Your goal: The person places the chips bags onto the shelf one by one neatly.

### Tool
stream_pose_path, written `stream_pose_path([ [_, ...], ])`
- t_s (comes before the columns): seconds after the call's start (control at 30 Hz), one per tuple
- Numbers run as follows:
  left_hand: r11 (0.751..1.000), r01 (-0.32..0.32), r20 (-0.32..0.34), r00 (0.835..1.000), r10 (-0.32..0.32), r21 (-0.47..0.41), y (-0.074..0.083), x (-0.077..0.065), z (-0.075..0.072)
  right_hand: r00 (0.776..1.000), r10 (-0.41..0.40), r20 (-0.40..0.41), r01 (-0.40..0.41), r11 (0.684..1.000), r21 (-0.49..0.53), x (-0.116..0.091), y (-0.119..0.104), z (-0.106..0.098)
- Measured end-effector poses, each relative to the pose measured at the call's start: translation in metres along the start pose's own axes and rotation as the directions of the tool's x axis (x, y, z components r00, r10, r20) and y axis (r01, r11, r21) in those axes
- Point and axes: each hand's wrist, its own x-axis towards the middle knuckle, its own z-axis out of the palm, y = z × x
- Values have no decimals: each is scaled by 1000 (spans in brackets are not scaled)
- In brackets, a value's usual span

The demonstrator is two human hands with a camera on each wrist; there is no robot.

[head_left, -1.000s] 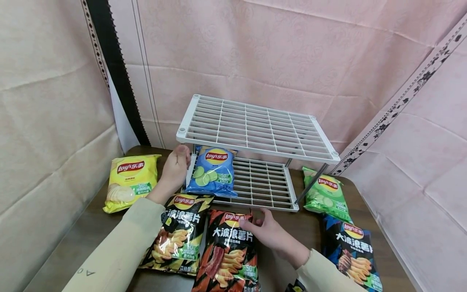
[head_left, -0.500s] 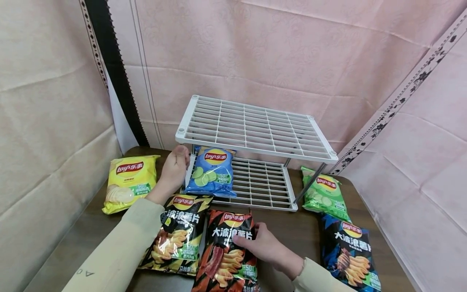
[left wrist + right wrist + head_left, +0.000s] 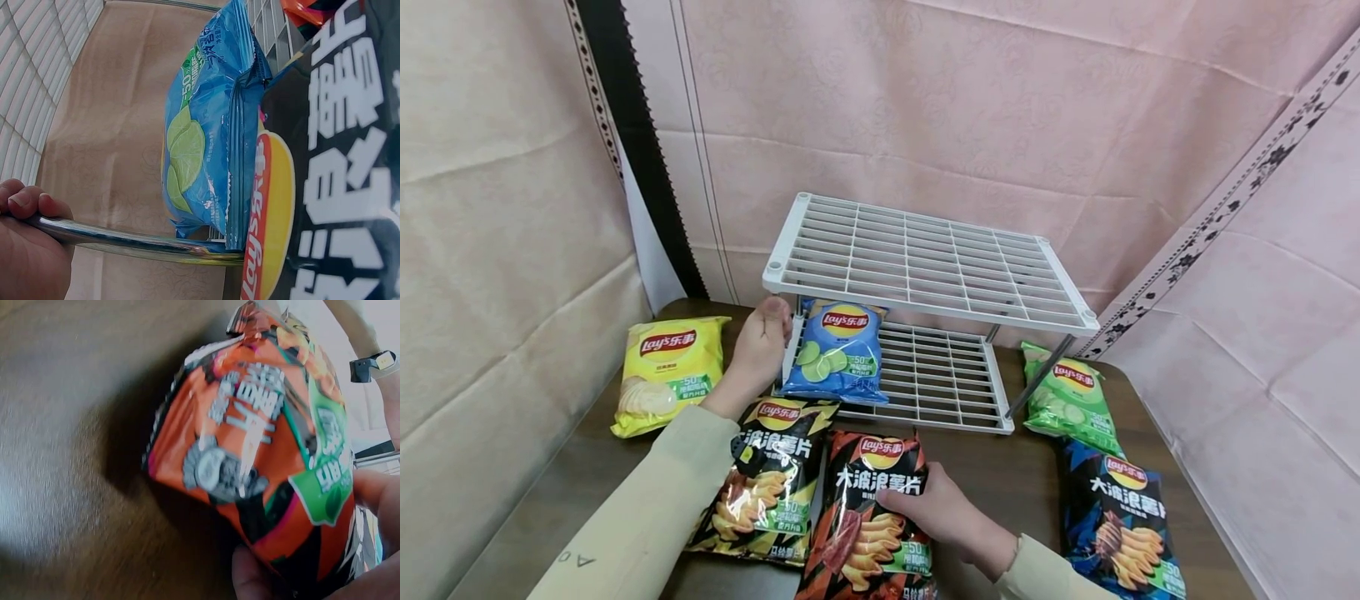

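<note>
My left hand [image 3: 763, 335] grips the front left metal post [image 3: 137, 242] of the white two-tier rack [image 3: 925, 307], just under the top shelf. In the head view my right hand [image 3: 947, 508] pinches the right edge of a red-and-black chip bag [image 3: 865, 533], its thumb on the front and the other fingers hidden behind. The right wrist view shows this bag's printed orange back [image 3: 250, 450] above the wooden table. A blue lime chip bag [image 3: 835, 354] stands on the lower shelf's left part. Below my left hand lies a black-and-yellow chip bag [image 3: 767, 487].
At the far left lies a yellow chip bag [image 3: 673, 375]. On the right are a green chip bag [image 3: 1071, 400] and a blue-and-black one [image 3: 1120, 517]. Pink cloth [image 3: 1000, 108] encloses the back and sides of the brown table [image 3: 992, 467].
My right hand has moved slightly down and closed on the red-and-black bag's right edge; the bag's upper part now tilts a little. My left hand keeps its place on the post.
</note>
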Motion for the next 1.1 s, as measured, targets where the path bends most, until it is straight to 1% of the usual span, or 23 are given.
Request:
stream_pose_path([
  [0.17, 1000, -3, -1, 1000, 3, 0, 0, 0, 0, 1000, -18, -5, 19, 999, 41, 0, -3, 3],
  [0.4, 1000, -11, 2, 1000, 11, 6, 0, 0, 0, 999, -31, 25, 28, 994, 101, 2, -4, 2],
  [0.53, 1000, -20, 3, 1000, 20, 6, 0, 0, 0, 1000, -7, 10, 5, 995, 103, 0, -5, 2],
  [0.7, 1000, -15, 4, 1000, 15, 3, 0, 0, 0, 1000, -2, 10, 1, 991, 133, -1, -5, 3],
  [0.83, 1000, -15, 2, 1000, 15, -7, 0, 0, 0, 1000, -4, -7, 5, 988, 151, -1, -3, 4],
  [1.1, 1000, -15, -4, 1000, 15, -9, -1, 0, 0, 998, -14, -59, 23, 989, 144, 0, 0, 8],
])
